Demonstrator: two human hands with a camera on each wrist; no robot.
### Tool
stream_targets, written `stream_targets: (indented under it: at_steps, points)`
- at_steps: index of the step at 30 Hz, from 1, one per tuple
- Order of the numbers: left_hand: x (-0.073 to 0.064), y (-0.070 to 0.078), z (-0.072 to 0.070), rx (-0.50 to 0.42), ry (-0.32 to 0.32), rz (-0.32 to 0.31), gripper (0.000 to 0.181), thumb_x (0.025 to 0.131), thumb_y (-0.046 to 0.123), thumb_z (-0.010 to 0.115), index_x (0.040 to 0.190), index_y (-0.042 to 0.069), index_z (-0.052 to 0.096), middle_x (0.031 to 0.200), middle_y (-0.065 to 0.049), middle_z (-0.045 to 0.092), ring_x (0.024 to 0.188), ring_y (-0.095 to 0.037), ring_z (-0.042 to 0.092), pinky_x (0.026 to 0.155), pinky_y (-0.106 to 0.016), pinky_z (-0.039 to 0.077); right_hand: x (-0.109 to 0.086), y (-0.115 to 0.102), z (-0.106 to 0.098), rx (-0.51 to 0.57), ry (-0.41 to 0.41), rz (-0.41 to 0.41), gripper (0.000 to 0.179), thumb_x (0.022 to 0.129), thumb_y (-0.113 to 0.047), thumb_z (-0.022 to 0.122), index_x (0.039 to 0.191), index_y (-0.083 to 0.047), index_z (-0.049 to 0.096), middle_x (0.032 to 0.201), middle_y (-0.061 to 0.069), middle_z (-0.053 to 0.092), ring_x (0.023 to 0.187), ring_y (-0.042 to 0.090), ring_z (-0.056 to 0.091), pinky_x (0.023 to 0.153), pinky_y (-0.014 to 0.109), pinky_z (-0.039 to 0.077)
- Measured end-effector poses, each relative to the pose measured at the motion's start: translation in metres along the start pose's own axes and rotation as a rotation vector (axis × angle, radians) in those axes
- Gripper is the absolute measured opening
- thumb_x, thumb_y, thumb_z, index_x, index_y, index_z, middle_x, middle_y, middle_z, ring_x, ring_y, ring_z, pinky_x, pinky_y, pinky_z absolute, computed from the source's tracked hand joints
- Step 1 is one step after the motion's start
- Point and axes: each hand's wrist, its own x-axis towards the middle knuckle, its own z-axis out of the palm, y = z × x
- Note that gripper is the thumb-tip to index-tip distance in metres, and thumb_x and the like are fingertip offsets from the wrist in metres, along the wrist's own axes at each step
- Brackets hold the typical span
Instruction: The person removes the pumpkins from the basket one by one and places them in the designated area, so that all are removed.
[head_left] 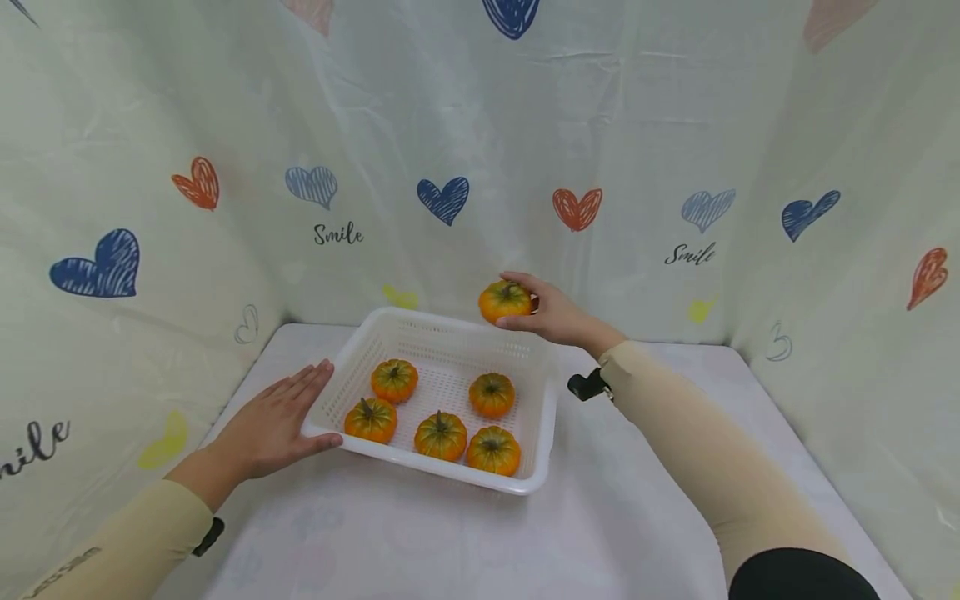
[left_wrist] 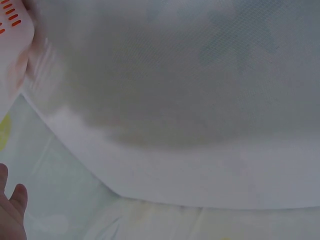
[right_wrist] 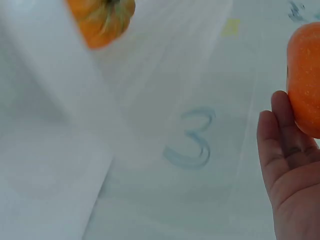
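Right grip (head_left: 557, 317) is pinching a pumpkin (head_left: 500, 302) at one o'clock of the basket (head_left: 534, 417); loosening early could be dropping it outside. Left grip (head_left: 276, 423), straight-fingered at nine, is holding nothing, seemingly touching the basket.

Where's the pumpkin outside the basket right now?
In the head view, the pumpkin is in the right hand, by the far rim of the white basket, toward its right side; the right wrist view has it far right.
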Motion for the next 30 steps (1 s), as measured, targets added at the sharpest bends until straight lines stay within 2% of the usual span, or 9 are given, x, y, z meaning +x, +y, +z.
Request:
stream_targets:
  at_steps: [2,6,11,16,20,24,30]
  points:
    - [0.0,0.001,-0.001,-0.001,-0.005,-0.002,0.11,0.086,0.075,0.052,0.158,0.002,0.016,0.161,-0.02,0.024,0.144,-0.042,0.025,0.115,-0.057,0.022,-0.011,0.01,-0.015,0.001,0.052,0.017,0.081,0.09,-0.04,0.075,0.156,-0.017,0.034,0.143,0.008,0.045,0.113,0.027,0.051,0.094,0.042,0.05]
    - [0.001,0.002,-0.002,0.001,-0.013,-0.002,0.11,0.086,0.076,0.051,0.158,0.002,0.016,0.161,-0.02,0.024,0.144,-0.042,0.025,0.115,-0.057,0.022,-0.036,0.036,-0.038,-0.01,0.147,0.104,0.083,0.09,-0.045,0.073,0.157,-0.018,0.032,0.147,0.011,0.042,0.116,0.031,0.049,0.097,0.047,0.048]
    - [0.001,0.002,-0.002,-0.001,-0.01,-0.001,0.11,0.086,0.076,0.051,0.158,0.001,0.017,0.161,-0.02,0.025,0.144,-0.041,0.025,0.115,-0.057,0.022,-0.065,0.076,-0.048,0.025,0.194,0.262,0.086,0.089,-0.047,0.072,0.158,-0.019,0.029,0.152,0.016,0.034,0.125,0.038,0.042,0.104,0.054,0.043]
    - [0.0,0.0,0.0,-0.011,0.008,0.006,0.109,0.086,0.075,0.053,0.158,0.0,0.019,0.16,-0.02,0.026,0.144,-0.041,0.026,0.114,-0.058,0.023,-0.082,0.113,-0.036,0.029,0.21,0.394,0.09,0.087,-0.05,0.074,0.158,-0.018,0.027,0.156,0.019,0.03,0.132,0.041,0.036,0.109,0.058,0.035]
    - [0.0,-0.002,0.002,-0.015,0.008,0.002,0.11,0.085,0.076,0.053,0.158,0.001,0.018,0.16,-0.02,0.026,0.144,-0.042,0.026,0.114,-0.058,0.023,-0.086,0.134,-0.02,-0.009,0.198,0.457,0.092,0.086,-0.053,0.073,0.158,-0.017,0.028,0.156,0.022,0.03,0.134,0.043,0.035,0.11,0.06,0.032]
    - [0.0,-0.002,0.005,-0.018,0.004,-0.006,0.11,0.085,0.076,0.052,0.158,0.002,0.017,0.161,-0.019,0.024,0.145,-0.041,0.025,0.115,-0.057,0.022,-0.086,0.149,-0.006,-0.034,0.181,0.487,0.093,0.086,-0.053,0.073,0.157,-0.015,0.028,0.155,0.025,0.03,0.135,0.045,0.033,0.112,0.062,0.027]
    - [-0.001,-0.001,0.002,-0.016,0.011,0.0,0.109,0.086,0.075,0.053,0.158,0.002,0.018,0.161,-0.019,0.025,0.144,-0.041,0.026,0.114,-0.058,0.023,-0.085,0.163,0.009,0.001,0.16,0.521,0.091,0.086,-0.049,0.075,0.157,-0.014,0.029,0.153,0.026,0.032,0.133,0.044,0.035,0.113,0.062,0.024]
